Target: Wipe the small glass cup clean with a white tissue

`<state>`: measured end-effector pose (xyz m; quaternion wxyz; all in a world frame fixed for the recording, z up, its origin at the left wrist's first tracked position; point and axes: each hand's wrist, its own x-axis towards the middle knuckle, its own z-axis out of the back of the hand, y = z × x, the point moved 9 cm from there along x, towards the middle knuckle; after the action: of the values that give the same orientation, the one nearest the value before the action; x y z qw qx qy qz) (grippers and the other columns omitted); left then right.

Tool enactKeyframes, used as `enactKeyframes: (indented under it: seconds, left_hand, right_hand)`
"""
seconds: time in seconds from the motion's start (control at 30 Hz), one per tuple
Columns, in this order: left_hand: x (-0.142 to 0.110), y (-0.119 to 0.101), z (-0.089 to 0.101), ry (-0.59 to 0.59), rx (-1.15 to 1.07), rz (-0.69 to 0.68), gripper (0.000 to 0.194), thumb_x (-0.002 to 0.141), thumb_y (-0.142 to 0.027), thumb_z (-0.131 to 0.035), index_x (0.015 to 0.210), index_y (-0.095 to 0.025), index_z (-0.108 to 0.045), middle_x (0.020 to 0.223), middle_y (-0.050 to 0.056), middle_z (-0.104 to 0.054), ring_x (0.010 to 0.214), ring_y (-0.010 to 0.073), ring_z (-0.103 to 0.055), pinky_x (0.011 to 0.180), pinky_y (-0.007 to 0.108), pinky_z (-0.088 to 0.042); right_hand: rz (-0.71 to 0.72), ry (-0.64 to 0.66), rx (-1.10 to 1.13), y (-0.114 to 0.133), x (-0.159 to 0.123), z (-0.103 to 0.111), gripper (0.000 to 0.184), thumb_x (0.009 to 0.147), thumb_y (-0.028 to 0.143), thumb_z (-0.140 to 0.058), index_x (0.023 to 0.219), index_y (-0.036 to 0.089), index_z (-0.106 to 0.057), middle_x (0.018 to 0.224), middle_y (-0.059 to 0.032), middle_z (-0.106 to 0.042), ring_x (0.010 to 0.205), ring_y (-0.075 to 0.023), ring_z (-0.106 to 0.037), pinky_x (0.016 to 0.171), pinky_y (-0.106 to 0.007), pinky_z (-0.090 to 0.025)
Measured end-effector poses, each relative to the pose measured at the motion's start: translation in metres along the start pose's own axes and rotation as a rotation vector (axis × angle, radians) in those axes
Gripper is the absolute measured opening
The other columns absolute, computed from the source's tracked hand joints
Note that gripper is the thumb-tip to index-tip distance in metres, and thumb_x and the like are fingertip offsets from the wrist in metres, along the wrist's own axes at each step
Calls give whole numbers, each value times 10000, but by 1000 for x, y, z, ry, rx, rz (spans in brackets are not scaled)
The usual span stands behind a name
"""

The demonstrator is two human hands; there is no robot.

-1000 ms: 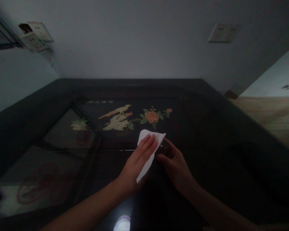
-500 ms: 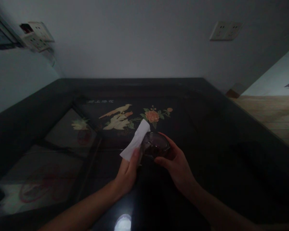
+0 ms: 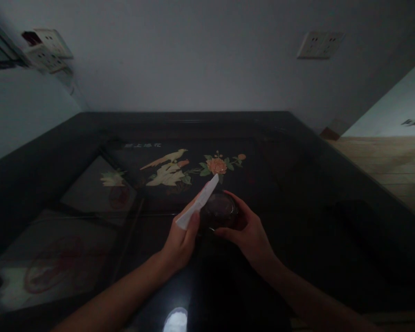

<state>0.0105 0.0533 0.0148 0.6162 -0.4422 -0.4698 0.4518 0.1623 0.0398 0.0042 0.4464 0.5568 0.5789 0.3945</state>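
Observation:
My left hand (image 3: 180, 240) pinches a folded white tissue (image 3: 198, 203) and presses it against the left side of a small dark round glass cup (image 3: 218, 211). My right hand (image 3: 249, 233) wraps around the cup's right side, thumb in front. Both hands hover over a glossy black table (image 3: 297, 221). The scene is dim, so the cup's details are hard to make out.
The table top carries an inlaid bird (image 3: 166, 167) and flower picture (image 3: 217, 165) under glass. A pale wall stands behind with a socket plate (image 3: 320, 44) at upper right and another socket (image 3: 45, 50) at upper left. Wooden floor (image 3: 394, 170) lies to the right.
The left hand turned from lying flat over the cup with the tissue spread to holding the tissue edge-on at the cup's left side. The cup came into view in the right hand.

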Motion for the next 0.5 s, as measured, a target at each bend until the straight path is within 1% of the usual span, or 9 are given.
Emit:
enactKeyframes:
  seconds: [0.1, 0.17, 0.23, 0.3, 0.4, 0.5]
  left_hand:
    - [2, 8, 2, -58, -75, 130, 515, 882, -549, -468, 1190, -175, -645, 1137, 80, -696, 1240, 256, -529, 1131, 397, -328]
    - [3, 9, 2, -90, -113, 190, 541, 861, -580, -483, 1175, -172, -648, 1148, 80, -691, 1230, 260, -538, 1125, 397, -336]
    - [2, 10, 0, -101, -128, 222, 560, 856, -590, -484, 1192, -168, -636, 1196, 82, -669, 1256, 262, -515, 1136, 396, -316]
    - [0, 10, -2, -94, -121, 212, 558, 871, -575, -469, 1226, -171, -616, 1243, 79, -644, 1296, 257, -474, 1155, 391, -279]
    - [-6, 8, -8, -47, -96, 148, 545, 898, -544, -439, 1271, -174, -586, 1294, 72, -612, 1349, 241, -407, 1180, 379, -211]
    - [-13, 6, -14, -3, -92, 130, 554, 911, -537, -413, 1298, -170, -562, 1322, 73, -590, 1369, 234, -375, 1183, 370, -200]
  right_hand:
    - [-17, 19, 15, -3, 1, -1, 778, 512, 209, -868, 1225, 265, -562, 1172, -45, -681, 1083, -251, -647, 966, -410, -519]
    - [-36, 16, 19, -5, 2, 1, 773, 522, 213, -866, 1229, 264, -558, 1178, -44, -679, 1096, -252, -640, 982, -416, -509]
    - [-44, -6, 24, -6, 4, 4, 756, 539, 225, -861, 1229, 259, -556, 1187, -47, -675, 1110, -252, -632, 999, -423, -495]
    - [-36, -41, 28, -6, 5, 9, 752, 545, 234, -859, 1231, 254, -554, 1193, -52, -672, 1114, -252, -630, 1011, -427, -485]
    - [-6, -87, 15, -3, 7, 16, 774, 538, 240, -863, 1244, 249, -546, 1197, -60, -671, 1110, -251, -631, 1012, -426, -484]
    - [36, -102, -18, 2, 7, 18, 779, 547, 268, -860, 1258, 240, -541, 1209, -71, -664, 1110, -253, -630, 1003, -418, -492]
